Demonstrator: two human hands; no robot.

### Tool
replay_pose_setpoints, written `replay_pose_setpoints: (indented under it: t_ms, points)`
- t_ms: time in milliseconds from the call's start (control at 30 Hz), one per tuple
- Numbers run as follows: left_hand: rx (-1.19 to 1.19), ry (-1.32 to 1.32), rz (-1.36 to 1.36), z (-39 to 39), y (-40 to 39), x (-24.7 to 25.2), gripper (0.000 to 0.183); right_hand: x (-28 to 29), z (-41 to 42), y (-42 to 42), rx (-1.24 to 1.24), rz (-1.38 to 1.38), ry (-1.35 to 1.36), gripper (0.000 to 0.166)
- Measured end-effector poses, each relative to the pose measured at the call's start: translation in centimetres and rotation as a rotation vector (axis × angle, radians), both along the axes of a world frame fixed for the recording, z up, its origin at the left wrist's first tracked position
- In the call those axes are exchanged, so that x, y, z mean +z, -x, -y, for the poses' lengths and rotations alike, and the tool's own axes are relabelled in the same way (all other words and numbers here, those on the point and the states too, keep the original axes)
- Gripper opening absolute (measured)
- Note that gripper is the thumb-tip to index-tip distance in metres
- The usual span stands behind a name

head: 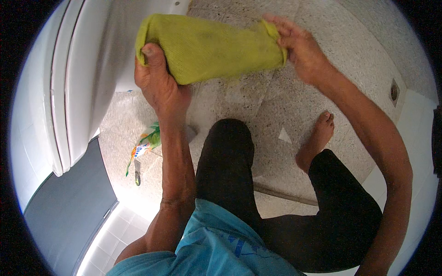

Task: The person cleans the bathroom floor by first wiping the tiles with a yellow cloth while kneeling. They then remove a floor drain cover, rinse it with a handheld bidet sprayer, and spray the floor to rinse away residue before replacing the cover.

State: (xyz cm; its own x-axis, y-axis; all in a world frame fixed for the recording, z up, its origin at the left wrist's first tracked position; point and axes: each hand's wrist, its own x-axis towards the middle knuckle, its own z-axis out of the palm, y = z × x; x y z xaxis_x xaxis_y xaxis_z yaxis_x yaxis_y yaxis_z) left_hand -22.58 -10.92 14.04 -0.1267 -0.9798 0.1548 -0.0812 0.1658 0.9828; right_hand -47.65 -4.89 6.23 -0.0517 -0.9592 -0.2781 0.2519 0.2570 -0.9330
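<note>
A folded yellow-green cloth (221,48) is stretched between my two hands above the speckled floor. My left hand (160,77) grips its left end, the thumb pressed on the fold by the cloth's open edge. At the other end my right hand (300,48) holds the gathered edge between thumb and fingers, slightly blurred. Beyond my left forearm, on the floor, lie a green and orange plastic packet (146,143) bearing writing and a scraper or putty knife (137,172) with a flat metal blade.
A white toilet or similar glossy ceramic fixture (89,69) stands close on the left. A dark door (72,203) is at lower left. A drain (394,91) is set in the floor at right, and a white triangular scrap (285,135) lies near my bare foot (317,138).
</note>
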Motion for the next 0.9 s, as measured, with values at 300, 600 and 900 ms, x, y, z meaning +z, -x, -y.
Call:
replay_pose_setpoints:
  t_ms: [300,600,900]
  points:
    - [-0.104,-0.083,1.01,-1.3,-4.2,-8.5,0.047,-5.8,0.3,5.4,0.359,-0.873,-0.096,0.058]
    - [-0.332,0.613,0.991,3.6,1.5,-15.1,0.066,-4.6,-6.2,5.9,0.583,-0.772,-0.266,0.03]
    - [-0.624,0.81,1.144,4.1,3.7,-21.2,0.079,-6.7,-8.0,7.7,0.615,-0.906,-0.103,0.029]
